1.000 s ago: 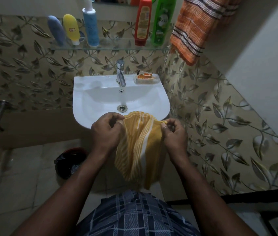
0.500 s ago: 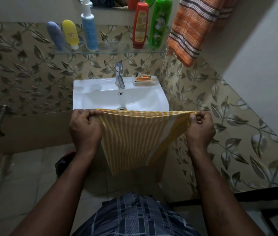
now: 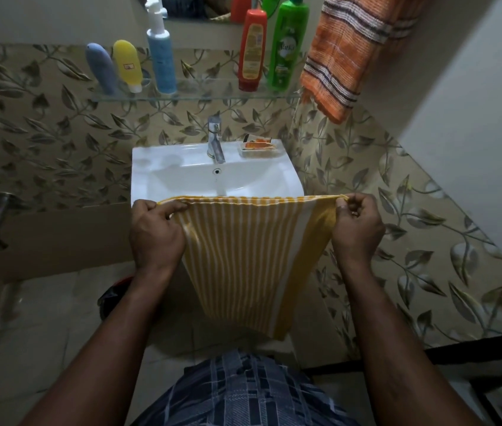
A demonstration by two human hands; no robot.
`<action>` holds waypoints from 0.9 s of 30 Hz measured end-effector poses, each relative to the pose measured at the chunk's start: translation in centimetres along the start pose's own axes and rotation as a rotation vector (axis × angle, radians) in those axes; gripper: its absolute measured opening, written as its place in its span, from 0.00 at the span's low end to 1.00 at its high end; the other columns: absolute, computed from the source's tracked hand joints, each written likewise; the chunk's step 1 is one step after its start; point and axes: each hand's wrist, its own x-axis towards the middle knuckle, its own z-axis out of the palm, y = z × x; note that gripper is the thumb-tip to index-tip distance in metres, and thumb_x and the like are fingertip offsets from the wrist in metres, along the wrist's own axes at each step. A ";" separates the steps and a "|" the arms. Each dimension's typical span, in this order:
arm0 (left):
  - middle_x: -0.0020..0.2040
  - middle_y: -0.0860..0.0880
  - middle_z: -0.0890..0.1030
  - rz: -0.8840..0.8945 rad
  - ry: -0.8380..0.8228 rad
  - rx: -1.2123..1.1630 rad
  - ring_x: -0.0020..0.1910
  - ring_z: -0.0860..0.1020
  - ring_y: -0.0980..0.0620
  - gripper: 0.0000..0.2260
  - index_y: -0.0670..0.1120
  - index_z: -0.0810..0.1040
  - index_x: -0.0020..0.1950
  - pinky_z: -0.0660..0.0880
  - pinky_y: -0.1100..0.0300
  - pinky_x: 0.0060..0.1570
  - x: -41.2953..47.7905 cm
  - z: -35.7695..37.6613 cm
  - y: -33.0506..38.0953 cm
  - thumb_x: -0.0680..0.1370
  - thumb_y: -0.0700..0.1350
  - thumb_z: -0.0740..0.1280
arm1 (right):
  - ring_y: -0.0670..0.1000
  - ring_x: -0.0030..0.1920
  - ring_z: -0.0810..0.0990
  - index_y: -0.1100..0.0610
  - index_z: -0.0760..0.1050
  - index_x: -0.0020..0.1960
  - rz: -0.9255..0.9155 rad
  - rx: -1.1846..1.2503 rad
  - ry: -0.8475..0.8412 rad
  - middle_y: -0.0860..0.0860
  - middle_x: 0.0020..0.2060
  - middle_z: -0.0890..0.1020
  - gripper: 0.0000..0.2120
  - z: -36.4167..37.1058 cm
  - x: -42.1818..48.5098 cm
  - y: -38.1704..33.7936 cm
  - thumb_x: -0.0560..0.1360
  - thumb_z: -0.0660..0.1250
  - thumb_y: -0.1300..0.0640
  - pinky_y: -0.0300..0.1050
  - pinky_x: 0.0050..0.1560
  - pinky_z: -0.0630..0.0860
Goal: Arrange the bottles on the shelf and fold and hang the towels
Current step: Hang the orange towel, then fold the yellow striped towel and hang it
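You've got the yellow striped towel point(image 3: 243, 256) pinched at both top corners — left hand point(image 3: 154, 232), right hand point(image 3: 357, 229) — top edge taut across in front of the basin point(image 3: 151, 167), rest hanging twd you, orange towel point(image 3: 345, 56) up right, nearer yr right.

Glass shelf point(image 3: 206, 95): five bottles point(image 3: 161, 66) in row, gap mid-shelf.

Legible text: one entry.
On the tall green plastic bottle point(image 3: 288, 41) on the glass shelf point(image 3: 213, 95), a white brand word reads roughly "Vatika", last letters uncertain. Labels on the red plastic bottle point(image 3: 252, 47) and the yellow squeeze tube point(image 3: 127, 64) are too small to read.
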 end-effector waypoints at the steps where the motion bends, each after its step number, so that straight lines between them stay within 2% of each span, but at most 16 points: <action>1: 0.50 0.44 0.71 0.002 -0.020 0.009 0.46 0.71 0.50 0.22 0.49 0.88 0.58 0.66 0.66 0.49 -0.2 0.1 0.0 0.74 0.31 0.62 | 0.49 0.46 0.81 0.51 0.78 0.53 0.010 0.002 0.003 0.45 0.43 0.80 0.03 0.2 -0.2 0.1 0.80 0.70 0.54 0.42 0.42 0.77; 4: 0.50 0.47 0.70 0.007 -0.106 0.052 0.45 0.70 0.52 0.24 0.51 0.88 0.59 0.68 0.64 0.50 -0.7 0.5 0.1 0.75 0.31 0.61 | 0.51 0.46 0.81 0.50 0.77 0.49 0.125 0.026 0.008 0.45 0.41 0.80 0.03 0.5 -0.5 0.4 0.79 0.71 0.54 0.49 0.47 0.80; 6: 0.50 0.47 0.71 0.006 -0.161 0.052 0.47 0.74 0.48 0.23 0.51 0.88 0.58 0.71 0.60 0.54 -1.3 1.0 0.4 0.75 0.31 0.60 | 0.52 0.45 0.81 0.51 0.78 0.48 0.180 0.025 0.007 0.45 0.39 0.79 0.03 0.5 -0.8 0.4 0.79 0.72 0.55 0.51 0.49 0.80; 8: 0.52 0.45 0.75 0.001 -0.207 0.009 0.53 0.78 0.44 0.23 0.48 0.88 0.56 0.75 0.54 0.60 -2.0 1.5 0.9 0.74 0.29 0.60 | 0.53 0.43 0.81 0.52 0.78 0.46 0.241 0.046 -0.014 0.46 0.38 0.80 0.04 0.8 -1.5 0.2 0.78 0.72 0.55 0.55 0.50 0.81; 10: 0.55 0.45 0.80 -0.006 -0.252 -0.042 0.57 0.80 0.44 0.22 0.47 0.88 0.55 0.75 0.55 0.62 -2.8 2.1 1.6 0.75 0.29 0.60 | 0.55 0.42 0.83 0.50 0.78 0.43 0.285 0.078 -0.062 0.47 0.38 0.82 0.05 1.2 -2.6 -0.2 0.76 0.73 0.54 0.59 0.49 0.83; 13: 0.52 0.49 0.77 0.052 -0.335 -0.070 0.56 0.79 0.47 0.19 0.47 0.88 0.57 0.73 0.59 0.58 -4.4 3.0 3.1 0.78 0.31 0.62 | 0.56 0.40 0.85 0.48 0.77 0.40 0.310 0.110 -0.148 0.49 0.37 0.84 0.04 2.1 -4.2 -0.3 0.72 0.72 0.52 0.62 0.45 0.84; 16: 0.49 0.53 0.76 0.089 -0.391 -0.129 0.54 0.80 0.49 0.18 0.50 0.88 0.57 0.73 0.60 0.54 -5.4 3.4 4.2 0.78 0.34 0.63 | 0.55 0.38 0.85 0.49 0.78 0.41 0.268 0.106 -0.256 0.49 0.36 0.84 0.05 2.4 -6.3 -1.1 0.73 0.73 0.53 0.58 0.45 0.84; 20: 0.48 0.51 0.80 0.142 -0.442 -0.166 0.50 0.80 0.50 0.21 0.53 0.88 0.58 0.76 0.58 0.52 -6.1 3.2 5.4 0.73 0.45 0.60 | 0.47 0.36 0.82 0.49 0.77 0.40 0.213 0.086 -0.347 0.46 0.34 0.83 0.08 2.7 -8.3 -1.7 0.73 0.76 0.54 0.45 0.39 0.78; 22: 0.48 0.51 0.83 0.159 -0.426 -0.181 0.49 0.81 0.51 0.20 0.55 0.89 0.56 0.78 0.57 0.51 -6.4 3.2 5.5 0.72 0.45 0.61 | 0.46 0.34 0.81 0.50 0.79 0.40 0.188 0.114 -0.360 0.46 0.33 0.83 0.07 2.7 -8.7 -1.9 0.73 0.77 0.56 0.43 0.37 0.78; 27: 0.49 0.53 0.85 0.152 -0.390 -0.186 0.45 0.82 0.55 0.12 0.56 0.89 0.53 0.80 0.56 0.48 -6.7 3.4 5.1 0.75 0.43 0.71 | 0.44 0.35 0.82 0.53 0.82 0.43 0.148 0.127 -0.382 0.46 0.34 0.84 0.04 2.3 -9.1 -2.1 0.73 0.77 0.56 0.39 0.35 0.77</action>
